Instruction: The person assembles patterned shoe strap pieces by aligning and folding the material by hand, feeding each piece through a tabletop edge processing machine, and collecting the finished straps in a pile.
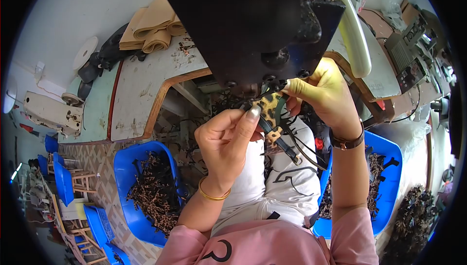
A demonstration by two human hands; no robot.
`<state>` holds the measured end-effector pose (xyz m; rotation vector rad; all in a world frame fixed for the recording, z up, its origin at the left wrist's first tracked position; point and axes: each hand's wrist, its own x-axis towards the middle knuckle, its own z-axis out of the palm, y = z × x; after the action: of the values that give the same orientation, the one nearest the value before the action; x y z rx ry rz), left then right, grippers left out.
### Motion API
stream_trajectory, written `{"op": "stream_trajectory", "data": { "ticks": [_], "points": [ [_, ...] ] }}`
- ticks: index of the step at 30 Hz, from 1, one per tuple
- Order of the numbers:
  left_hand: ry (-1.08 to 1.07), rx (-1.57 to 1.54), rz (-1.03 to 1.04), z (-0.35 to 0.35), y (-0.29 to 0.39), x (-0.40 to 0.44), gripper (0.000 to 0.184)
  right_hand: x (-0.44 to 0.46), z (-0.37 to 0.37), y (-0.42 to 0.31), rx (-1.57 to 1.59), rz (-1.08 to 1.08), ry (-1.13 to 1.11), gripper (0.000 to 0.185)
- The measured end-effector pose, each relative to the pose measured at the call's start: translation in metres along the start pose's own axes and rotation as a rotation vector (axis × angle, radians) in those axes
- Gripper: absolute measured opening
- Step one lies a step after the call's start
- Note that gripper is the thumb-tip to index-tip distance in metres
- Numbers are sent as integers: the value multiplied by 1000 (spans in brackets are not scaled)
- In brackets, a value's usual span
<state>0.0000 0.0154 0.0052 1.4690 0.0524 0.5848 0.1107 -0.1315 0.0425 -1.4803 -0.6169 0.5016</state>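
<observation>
1. Head view: leopard-print piece [267,103] sits between the two hands, just below the underside of the black machine head [233,26]; can't tell if they touch.
2. Left hand [224,136]: thumb and index finger nearly closed in a pinch at the piece's lower-left edge, thumbnail up; exact contact hidden behind the thumb. Gold bangle [212,193] on wrist.
3. Right hand [325,92]: thumb and curled fingers narrow, gripping the piece's upper-right edge; fingertips partly hidden. Brown wristband [347,139].
4. Black strap [282,144] with small leopard-print loop [274,133] hangs from below the left thumb, slanting down-right, over white trousers [296,180].
5. Blue bins either side of the legs: left bin [121,172] and right bin [393,182], both holding dark and leopard-print pieces.
6. Worktable [134,95] ahead-left, brown paper rolls [155,24] on it.
</observation>
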Motion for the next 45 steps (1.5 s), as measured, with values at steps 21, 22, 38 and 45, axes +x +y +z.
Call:
{"op": "stream_trajectory", "data": {
  "ticks": [21,22,38,45],
  "points": [
    [-346,526,252,-47,6,7,19,-40,61,29,-163,-157,227,29],
    [-318,589,324,-45,8,5,18,-45,61,33,-48,-243,214,27],
    [-281,711,778,-30,-4,-20,25,-66,43,46,-926,-546,177,40],
    [-403,810,1054,-26,-3,-20,22,-59,13,47,-1466,-149,487,51]
  ]
}}
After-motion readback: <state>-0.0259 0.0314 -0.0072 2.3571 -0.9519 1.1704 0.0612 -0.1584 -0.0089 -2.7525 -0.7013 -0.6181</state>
